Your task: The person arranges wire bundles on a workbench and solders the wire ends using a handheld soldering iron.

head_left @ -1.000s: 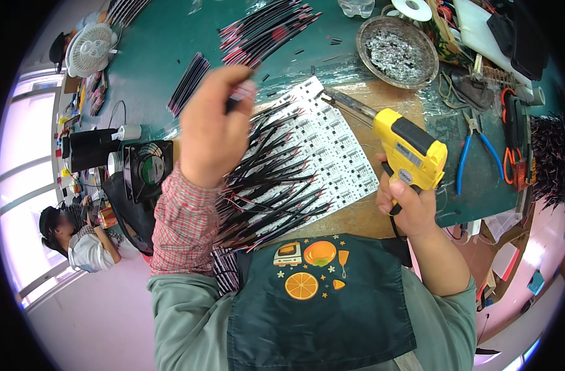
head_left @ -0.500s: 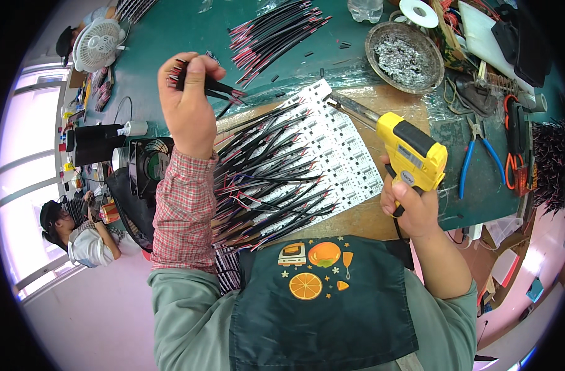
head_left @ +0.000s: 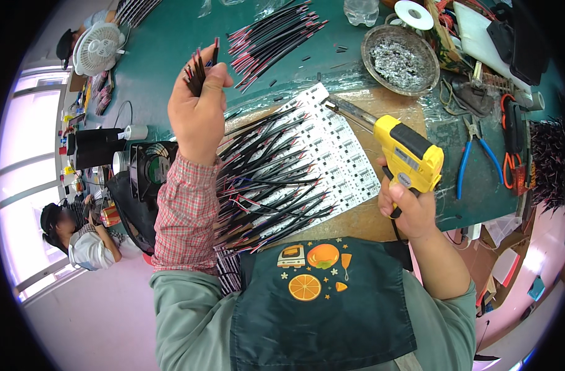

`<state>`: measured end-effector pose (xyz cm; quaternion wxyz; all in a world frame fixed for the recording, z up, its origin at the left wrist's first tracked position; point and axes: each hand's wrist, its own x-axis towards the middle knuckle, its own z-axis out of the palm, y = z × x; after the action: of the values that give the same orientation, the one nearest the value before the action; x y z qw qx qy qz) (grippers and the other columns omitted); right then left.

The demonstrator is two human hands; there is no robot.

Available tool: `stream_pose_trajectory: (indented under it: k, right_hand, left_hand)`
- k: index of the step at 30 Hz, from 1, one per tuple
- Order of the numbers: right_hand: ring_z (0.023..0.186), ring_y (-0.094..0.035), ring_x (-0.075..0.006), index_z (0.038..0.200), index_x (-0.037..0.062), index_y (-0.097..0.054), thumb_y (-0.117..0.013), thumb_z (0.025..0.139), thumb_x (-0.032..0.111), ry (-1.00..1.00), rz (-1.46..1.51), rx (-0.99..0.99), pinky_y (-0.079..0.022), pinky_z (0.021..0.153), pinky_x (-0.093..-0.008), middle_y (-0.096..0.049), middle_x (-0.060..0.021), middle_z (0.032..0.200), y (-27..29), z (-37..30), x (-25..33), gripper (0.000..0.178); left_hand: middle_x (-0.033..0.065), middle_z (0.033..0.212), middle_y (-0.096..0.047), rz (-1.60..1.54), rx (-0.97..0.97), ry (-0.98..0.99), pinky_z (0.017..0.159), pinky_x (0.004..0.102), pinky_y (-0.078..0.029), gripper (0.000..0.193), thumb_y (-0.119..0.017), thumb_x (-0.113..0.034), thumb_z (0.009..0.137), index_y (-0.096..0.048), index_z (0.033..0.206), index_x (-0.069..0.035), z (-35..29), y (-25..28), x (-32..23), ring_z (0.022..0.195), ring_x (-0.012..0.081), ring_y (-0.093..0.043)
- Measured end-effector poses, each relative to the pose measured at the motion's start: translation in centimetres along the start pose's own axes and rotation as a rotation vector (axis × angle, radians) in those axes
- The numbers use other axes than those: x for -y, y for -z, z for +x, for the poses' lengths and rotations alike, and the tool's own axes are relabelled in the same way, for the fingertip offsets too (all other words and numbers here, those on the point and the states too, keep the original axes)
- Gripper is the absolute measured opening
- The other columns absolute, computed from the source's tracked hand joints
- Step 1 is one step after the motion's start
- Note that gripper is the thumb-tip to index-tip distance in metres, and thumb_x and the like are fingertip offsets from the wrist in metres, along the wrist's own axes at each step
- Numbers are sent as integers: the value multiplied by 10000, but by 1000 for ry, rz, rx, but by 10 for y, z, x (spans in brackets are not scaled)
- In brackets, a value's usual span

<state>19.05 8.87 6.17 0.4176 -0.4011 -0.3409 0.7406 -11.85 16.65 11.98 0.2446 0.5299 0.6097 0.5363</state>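
Raised over the left side of the bench, my left hand (head_left: pixel 198 114) is closed around a small bunch of black wires (head_left: pixel 198 75) with red tips, one wire standing out at the thumb. My right hand (head_left: pixel 409 207) grips the handle of a yellow and black soldering gun (head_left: pixel 409 151). Its metal tip points up and left, over the upper corner of a white circuit board sheet (head_left: pixel 344 148). Many black and red wires (head_left: pixel 267 179) lie across the left part of that sheet, their ends along its rows. Another pile of cut wires (head_left: pixel 273 40) rests beyond, on the green mat.
A round bowl (head_left: pixel 401 60) of silvery scraps stands at the back right, beside a white spool (head_left: pixel 414 15). Blue-handled pliers (head_left: pixel 478 157) and orange-handled cutters (head_left: pixel 511 145) lie at right. A black fan (head_left: pixel 151 167) stands left of my forearm. Another person (head_left: pixel 87 238) sits farther left.
My left hand has turned and shifted slightly right and down, so the held wires now point upward. The soldering gun has moved only slightly in my right hand.
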Motion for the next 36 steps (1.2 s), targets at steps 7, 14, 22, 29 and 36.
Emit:
stream_pose_trajectory:
  k: [7, 14, 22, 29, 36]
  right_hand:
    - [497, -460, -117, 1260, -104, -406, -672, 810, 245, 6, -10, 8, -390, 465, -246, -472, -45, 629, 0, 2, -1, 629]
    - [581, -492, -120, 1292, -83, -396, -719, 796, 310, -31, -91, 38, -428, 547, -267, -485, -36, 686, 9, 0, -6, 711]
    - [748, -514, -89, 955, 52, -555, -706, 813, 61, -56, -110, 191, -427, 671, -253, -543, 4, 812, 15, 0, -5, 207]
    - [734, -505, -66, 963, 51, -551, -678, 814, 41, -74, -159, 177, -420, 631, -253, -536, 21, 796, 25, 1, -15, 196]
    - [737, -513, -68, 1007, 49, -565, -695, 808, 77, -83, -224, 76, -432, 644, -253, -554, 26, 818, 15, 12, -29, 239]
  left_hand:
    - [86, 876, -635, 660, 275, -446, 697, 306, -489, 168, -613, 13, 854, -670, 1003, -40, -23, -8, -30, 757, 226, -612]
    - [140, 901, -635, 669, 495, -230, 747, 362, -485, 177, -628, -32, 826, -652, 1001, -34, -44, -18, -10, 833, 314, -621]
    - [99, 831, -615, 611, 547, -280, 657, 352, -498, 244, -675, -10, 723, -679, 955, -85, -58, -37, 18, 762, 289, -620]
    - [79, 853, -593, 718, 533, -417, 631, 363, -501, 346, -660, 17, 627, -677, 952, -99, -64, -47, 41, 740, 279, -613]
    - [63, 876, -596, 709, 511, -524, 636, 363, -497, 376, -648, 7, 599, -662, 967, -72, -59, -36, 61, 748, 264, -602]
